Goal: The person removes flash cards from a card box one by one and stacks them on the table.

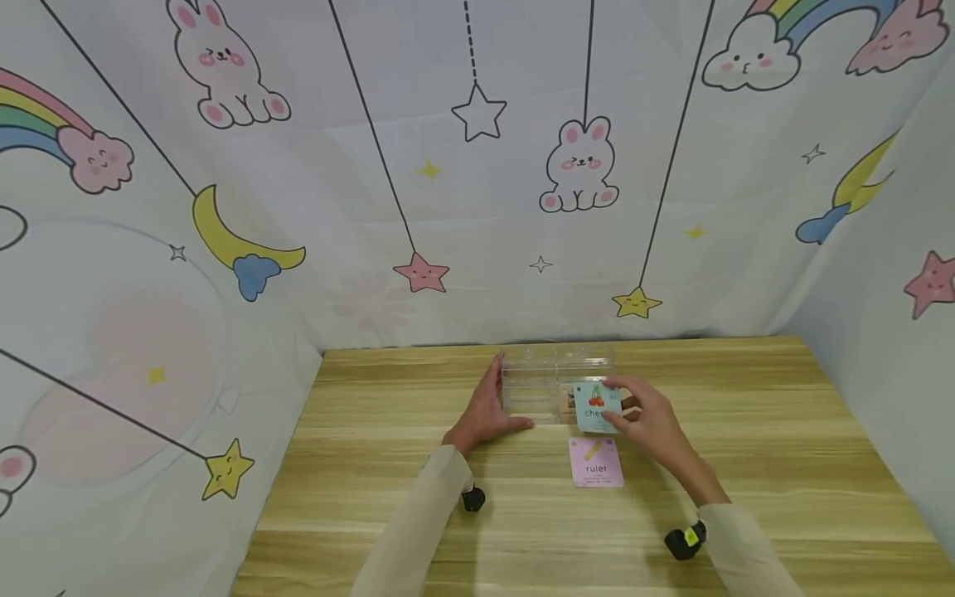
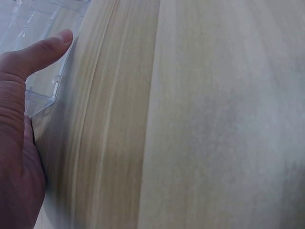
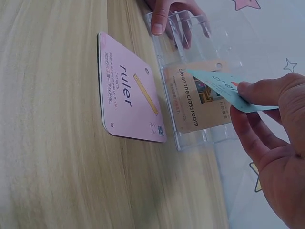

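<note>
A clear plastic box point(image 1: 528, 385) with compartments lies near the back of the table. My left hand point(image 1: 483, 413) holds its left end, thumb along the front edge and fingers along the side. My right hand point(image 1: 651, 421) pinches a light blue card point(image 1: 588, 419) with a cherry picture between thumb and fingers; its word is partly covered. That card is tilted above the box's right part. Inside this part is a tan card point(image 3: 190, 114) reading "clean the classroom". A pink "ruler" card point(image 1: 595, 474), seemingly a stack in the right wrist view, lies just in front of the box.
The wood-grain table point(image 1: 358, 481) ends at a pale cloth backdrop point(image 1: 477, 207) printed with rabbits, stars and moons. Cloth also hangs at the left and right. Both wrists wear small black cameras, the right one point(image 1: 682, 543) with a yellow mark.
</note>
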`<state>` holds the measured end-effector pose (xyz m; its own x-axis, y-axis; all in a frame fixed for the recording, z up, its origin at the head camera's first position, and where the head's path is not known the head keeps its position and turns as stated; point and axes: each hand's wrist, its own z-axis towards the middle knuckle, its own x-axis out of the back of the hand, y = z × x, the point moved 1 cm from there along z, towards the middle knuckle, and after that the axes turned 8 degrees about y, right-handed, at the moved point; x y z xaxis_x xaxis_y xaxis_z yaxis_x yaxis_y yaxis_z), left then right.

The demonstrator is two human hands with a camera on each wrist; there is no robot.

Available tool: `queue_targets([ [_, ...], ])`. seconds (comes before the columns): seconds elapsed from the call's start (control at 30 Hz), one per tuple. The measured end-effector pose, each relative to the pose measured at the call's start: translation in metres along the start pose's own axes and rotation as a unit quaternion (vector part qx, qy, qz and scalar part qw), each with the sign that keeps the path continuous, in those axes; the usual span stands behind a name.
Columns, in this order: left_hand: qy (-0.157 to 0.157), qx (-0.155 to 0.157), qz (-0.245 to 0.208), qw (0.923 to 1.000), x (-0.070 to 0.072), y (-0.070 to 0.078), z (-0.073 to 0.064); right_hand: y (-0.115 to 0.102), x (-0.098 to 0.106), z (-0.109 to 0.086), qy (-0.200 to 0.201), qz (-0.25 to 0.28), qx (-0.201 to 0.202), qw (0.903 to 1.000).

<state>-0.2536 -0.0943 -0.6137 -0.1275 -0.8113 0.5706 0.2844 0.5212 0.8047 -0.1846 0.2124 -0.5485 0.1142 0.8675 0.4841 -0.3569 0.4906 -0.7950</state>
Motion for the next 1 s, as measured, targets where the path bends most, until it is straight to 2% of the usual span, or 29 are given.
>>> queue_targets([
  [0.4,-0.006,0.001,-0.012,0.9999,0.000,-0.002,0.000,0.002,0.001,-0.014,-0.042,0.039,-0.041,0.9975],
  [0.7,-0.001,-0.010,-0.011,0.9999,0.000,-0.003,0.002,0.008,-0.001,-0.027,-0.083,0.079,-0.108,0.9875],
  [1.0,-0.001,-0.005,-0.008,1.0000,-0.001,-0.004,0.002,0.017,-0.009,-0.040,-0.100,0.097,-0.132,0.9814],
])
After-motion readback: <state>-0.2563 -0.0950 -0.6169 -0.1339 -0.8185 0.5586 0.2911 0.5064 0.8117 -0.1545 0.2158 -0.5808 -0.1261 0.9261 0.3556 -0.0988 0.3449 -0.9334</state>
